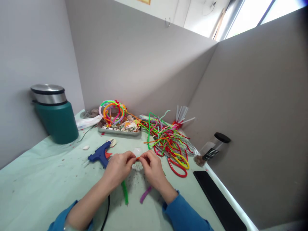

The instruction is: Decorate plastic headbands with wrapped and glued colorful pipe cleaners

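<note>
Between my two hands is a short orange pipe cleaner [138,158], pinched from both sides above the table. My left hand [121,165] grips its left end with thumb and fingertips. On the other end, the fingers of my right hand [152,166] are closed. Below my left hand, a green pipe cleaner [125,193] lies on the cloth, partly hidden. A purple pipe cleaner [145,194] pokes out from under my right hand. Left of my left hand rests a blue glue gun [100,155] with an orange trigger.
A metal tray [120,132] holds shells and colourful pipe-cleaner rings [113,112]. Right of it spreads a tangled pile of pipe cleaners [168,136]. A green flask [56,120] stands left; a jar [211,150] and a black strip [218,199] are right. Grey panels enclose the table.
</note>
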A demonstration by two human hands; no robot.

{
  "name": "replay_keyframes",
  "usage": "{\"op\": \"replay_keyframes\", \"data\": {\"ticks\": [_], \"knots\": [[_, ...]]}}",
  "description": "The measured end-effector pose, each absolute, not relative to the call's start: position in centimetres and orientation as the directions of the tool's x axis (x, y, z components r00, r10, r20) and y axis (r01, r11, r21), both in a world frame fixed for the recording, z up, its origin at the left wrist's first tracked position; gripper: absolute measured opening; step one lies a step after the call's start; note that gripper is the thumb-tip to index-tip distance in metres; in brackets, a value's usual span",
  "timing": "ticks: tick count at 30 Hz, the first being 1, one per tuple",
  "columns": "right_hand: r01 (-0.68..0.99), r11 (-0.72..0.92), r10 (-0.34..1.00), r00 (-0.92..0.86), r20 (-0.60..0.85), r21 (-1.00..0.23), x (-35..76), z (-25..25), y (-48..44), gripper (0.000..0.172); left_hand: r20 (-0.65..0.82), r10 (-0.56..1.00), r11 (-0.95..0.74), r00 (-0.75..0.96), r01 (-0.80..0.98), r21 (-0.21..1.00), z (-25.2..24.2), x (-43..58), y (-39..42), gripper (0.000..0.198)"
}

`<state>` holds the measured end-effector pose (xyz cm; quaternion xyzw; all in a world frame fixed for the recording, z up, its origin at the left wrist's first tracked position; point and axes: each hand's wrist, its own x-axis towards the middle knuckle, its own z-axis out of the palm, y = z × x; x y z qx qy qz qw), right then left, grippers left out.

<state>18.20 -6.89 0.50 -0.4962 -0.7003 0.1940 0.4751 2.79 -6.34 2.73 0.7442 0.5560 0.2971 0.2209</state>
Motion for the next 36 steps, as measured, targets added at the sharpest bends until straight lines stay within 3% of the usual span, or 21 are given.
{"op": "replay_keyframes", "data": {"ticks": [2,5,7,9,13,16,19,23,25,28,31,33,36], "knots": [[0.370,0.373,0.913,0.017,0.407,-0.851,17.7,0.5,-6.9,0.011,0.126,0.974,-0.211,0.188,0.559,0.802,2.7,3.1,-6.4,0.022],[0.041,0.236,0.968,0.077,0.238,-0.971,16.9,0.5,-7.0,0.011,-0.055,0.976,0.009,0.209,0.218,0.976,2.5,3.9,-6.4,0.026],[-0.117,0.155,0.987,0.070,0.148,-0.981,16.5,0.4,-7.0,0.013,-0.131,0.963,0.124,0.235,0.044,0.991,2.4,4.2,-6.3,0.031],[-0.147,0.117,0.993,0.043,0.111,-0.982,16.6,0.4,-6.9,0.015,-0.151,0.958,0.159,0.245,-0.016,0.987,2.2,4.3,-6.1,0.035],[0.061,0.223,0.974,0.018,0.224,-0.973,17.8,0.6,-6.5,0.019,-0.125,0.966,0.107,0.225,0.093,0.990,1.9,3.7,-5.7,0.032],[0.296,0.412,0.907,-0.049,0.417,-0.862,18.8,1.0,-6.5,0.018,-0.018,0.979,-0.056,0.203,0.350,0.935,1.9,3.1,-5.6,0.027],[0.496,0.538,0.833,-0.189,0.520,-0.682,19.2,1.3,-6.9,0.015,0.140,0.960,-0.263,0.243,0.607,0.750,2.1,2.7,-6.0,0.023],[0.701,0.549,0.807,-0.302,0.508,-0.455,19.0,1.2,-7.2,0.012,0.255,0.923,-0.379,0.287,0.787,0.487,2.4,2.8,-6.5,0.022],[0.735,0.536,0.810,-0.309,0.498,-0.414,18.9,1.0,-7.3,0.009,0.281,0.909,-0.402,0.307,0.822,0.404,2.5,2.8,-6.6,0.024],[0.699,0.520,0.824,-0.260,0.503,-0.491,18.7,0.6,-7.2,0.009,0.320,0.890,-0.433,0.325,0.824,0.366,2.4,2.8,-6.7,0.026],[0.597,0.486,0.843,-0.128,0.522,-0.638,18.2,0.5,-7.2,0.011,0.344,0.899,-0.415,0.271,0.780,0.469,2.4,2.9,-6.7,0.025],[0.510,0.445,0.864,-0.030,0.502,-0.736,17.8,0.5,-7.2,0.012,0.301,0.931,-0.358,0.206,0.679,0.641,2.4,3.2,-6.7,0.024],[0.305,0.354,0.916,0.077,0.394,-0.884,17.0,0.5,-7.2,0.012,0.112,0.987,-0.144,0.111,0.354,0.924,2.2,3.9,-6.6,0.023]]}}
